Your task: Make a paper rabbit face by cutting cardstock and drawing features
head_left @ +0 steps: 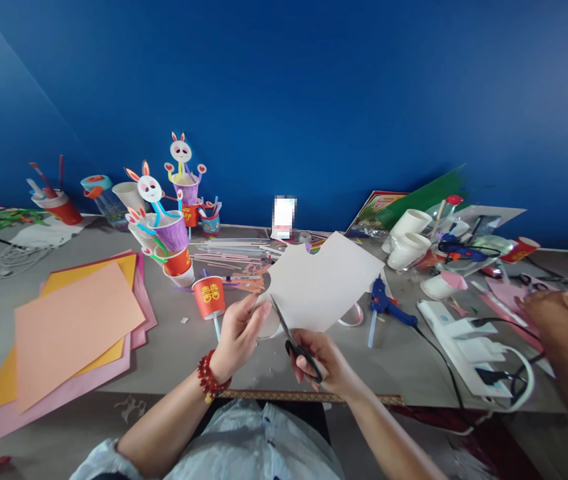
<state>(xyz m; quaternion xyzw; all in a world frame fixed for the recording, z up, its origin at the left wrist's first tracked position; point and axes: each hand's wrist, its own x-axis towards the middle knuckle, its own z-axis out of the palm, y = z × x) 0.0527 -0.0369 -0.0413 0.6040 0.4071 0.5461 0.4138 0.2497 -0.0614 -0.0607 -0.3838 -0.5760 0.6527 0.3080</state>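
Observation:
My left hand (238, 333), with a red bead bracelet at the wrist, pinches the near left edge of a white sheet of paper (324, 283) held above the grey table (179, 347). My right hand (325, 363) is closed around the black handles of a pair of scissors (291, 337). The blades point up and left into the sheet's lower edge. The paper's far edge shows cut notches.
Orange, yellow and pink card sheets (71, 327) lie at the left. Paper-cup rabbit figures (164, 220) and a red cup (209, 297) stand behind. A blue glue gun (387, 307) and its black cord lie right of the paper. Another person's hand (554, 317) rests at the far right.

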